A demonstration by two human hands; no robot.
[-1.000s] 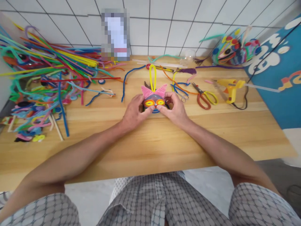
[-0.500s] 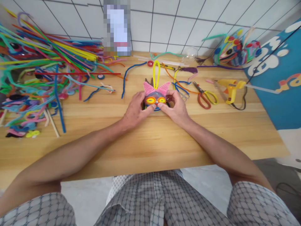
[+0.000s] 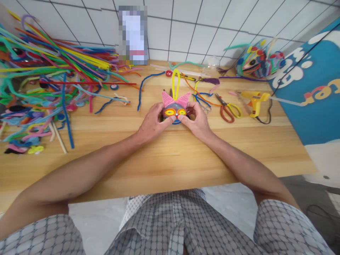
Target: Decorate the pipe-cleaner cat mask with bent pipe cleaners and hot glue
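Note:
A small pipe-cleaner face (image 3: 175, 109) rests on the wooden table (image 3: 170, 159), with pink pointed ears, a tall yellow loop on top and two yellow-and-orange ringed eyes. My left hand (image 3: 152, 124) grips its left side, thumb pressed under the left eye. On the other side my right hand (image 3: 196, 121) holds it, fingers curled round the edge and thumb near the lower middle. A blue strand shows beneath the face.
A big heap of coloured pipe cleaners (image 3: 53, 78) fills the left of the table. Red-and-yellow scissors (image 3: 227, 109) and a yellow glue gun (image 3: 253, 100) with its cord lie to the right. A finished colourful craft figure (image 3: 259, 60) stands at the back right. White tiled wall behind.
Both hands stay on the pipe-cleaner face with only small finger shifts. The view has drifted slightly, so table items appear a little further left.

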